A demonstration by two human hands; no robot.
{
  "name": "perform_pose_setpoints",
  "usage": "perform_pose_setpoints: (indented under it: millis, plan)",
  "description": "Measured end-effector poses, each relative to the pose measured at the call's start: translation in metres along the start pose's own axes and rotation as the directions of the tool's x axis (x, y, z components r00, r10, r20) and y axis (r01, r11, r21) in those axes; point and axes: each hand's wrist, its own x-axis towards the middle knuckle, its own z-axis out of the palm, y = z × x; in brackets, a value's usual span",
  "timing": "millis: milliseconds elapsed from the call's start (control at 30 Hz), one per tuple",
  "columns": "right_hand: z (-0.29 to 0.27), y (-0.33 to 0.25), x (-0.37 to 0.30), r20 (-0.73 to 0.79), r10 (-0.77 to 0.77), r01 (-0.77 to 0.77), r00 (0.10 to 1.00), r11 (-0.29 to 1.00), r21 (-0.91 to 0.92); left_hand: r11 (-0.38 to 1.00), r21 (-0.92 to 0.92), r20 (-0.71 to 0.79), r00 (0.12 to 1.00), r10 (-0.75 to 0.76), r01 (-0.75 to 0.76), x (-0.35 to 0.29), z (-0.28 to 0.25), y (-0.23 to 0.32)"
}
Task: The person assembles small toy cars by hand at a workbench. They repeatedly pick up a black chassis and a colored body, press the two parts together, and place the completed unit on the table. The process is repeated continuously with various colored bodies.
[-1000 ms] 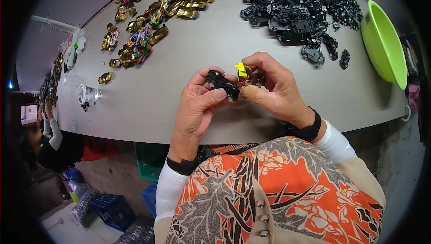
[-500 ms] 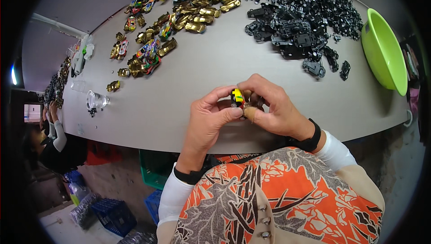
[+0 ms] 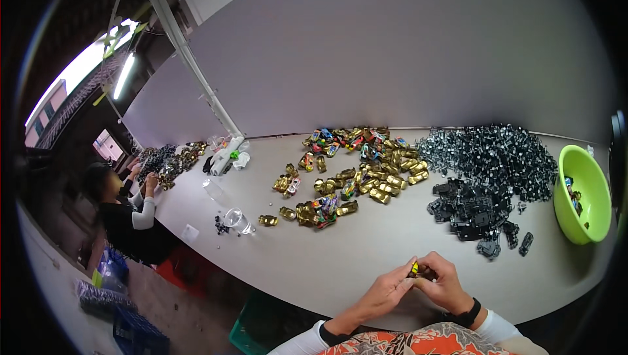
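Between my fingers, over the front of the table, is a small toy car (image 3: 415, 269) with a yellow body, mostly covered by my hands. My left hand (image 3: 386, 288) grips it from the left, thumb and fingers closed together. From the right, my right hand (image 3: 443, 283) is closed on the same car, fingertips meeting those of the left. Farther back lie gold and multicoloured toy car bodies (image 3: 379, 195) in a loose heap. Black car chassis (image 3: 472, 210) are piled to the right of them, and one chassis (image 3: 526, 244) lies apart nearest my right hand.
Behind the chassis spreads a large heap of small dark wheel parts (image 3: 490, 159). A green bowl (image 3: 585, 227) with some cars inside stands at the right. Clear plastic cups (image 3: 239, 221) are at the left. A co-worker (image 3: 131, 204) sits farther left; a grey partition (image 3: 392, 54) rises behind the table.
My view has tilted up and swung left, bringing the partition, co-worker and bowl's contents into sight. Both hands still hold the toy car, now lower and farther right in the picture.
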Motion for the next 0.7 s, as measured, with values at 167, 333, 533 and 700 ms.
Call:
perform_pose_setpoints:
  millis: [167, 333, 533, 700]
  plan:
    - [-0.003, 0.003, 0.004, 0.075, -0.121, 0.128, 0.990, 0.987, -0.095, 0.961, -0.005, 0.185, 0.945, -0.270, 0.275, -0.004, -0.021, -0.006]
    - [-0.006, 0.000, -0.005, 0.130, 0.128, -0.156, 0.983, 0.957, 0.242, 0.755, -0.572, 0.104, 0.942, -0.320, 0.320, -0.004, -0.017, 0.004]
    - [-0.023, 0.011, -0.005, 0.310, 0.195, -0.331, 0.930, 0.810, 0.484, 0.660, -0.652, 0.128, 0.912, -0.390, 0.374, -0.008, -0.019, -0.007]
    - [-0.020, 0.011, 0.000, 0.367, 0.207, -0.372, 0.907, 0.802, 0.466, 0.690, -0.555, 0.212, 0.881, -0.423, 0.465, -0.007, -0.018, -0.008]
